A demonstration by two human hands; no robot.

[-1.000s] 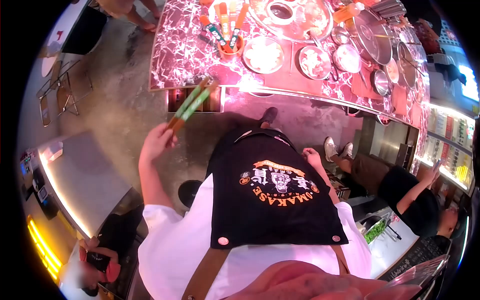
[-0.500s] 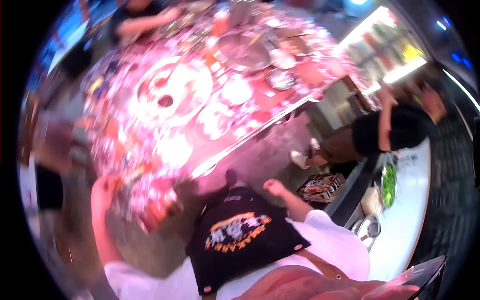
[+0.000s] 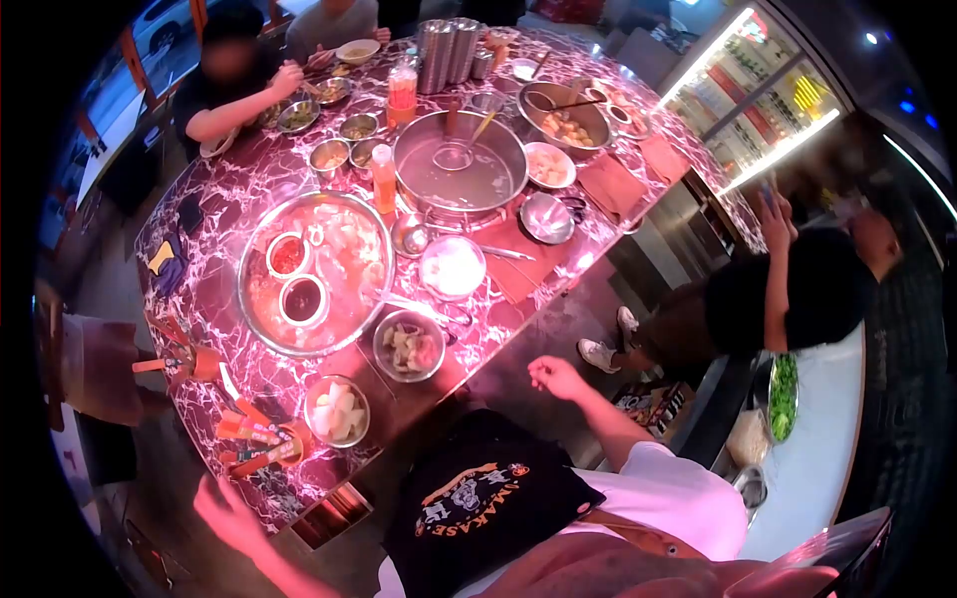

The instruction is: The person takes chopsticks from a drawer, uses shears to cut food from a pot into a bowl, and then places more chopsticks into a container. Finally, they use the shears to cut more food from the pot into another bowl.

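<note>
My left hand [image 3: 227,516] hangs beside the near left corner of the round-patterned marble table, with fingers apart and holding nothing. Closest to it is an orange holder [image 3: 291,445] with red and orange packets. My right hand [image 3: 556,379] is held in front of my apron [image 3: 477,498], off the table's near edge. Its fingers are loosely bent and apart, with nothing visible in them. Between the hands, on the table, stand a bowl of pale chunks [image 3: 337,411] and a steel bowl of mixed pieces [image 3: 409,347].
A large tray [image 3: 249,309] with two sauce bowls and a wide pot [image 3: 407,184] stand on the table [image 3: 199,249]. A person in black [image 3: 788,284] is at the right, near a lit fridge [image 3: 768,100]. Another person [image 3: 234,100] sits across. A box [image 3: 648,404] lies on the floor.
The view has sharpened and shifted, and the table now appears lower and closer. My left hand has moved down in the view, while my right hand stays near the apron.
</note>
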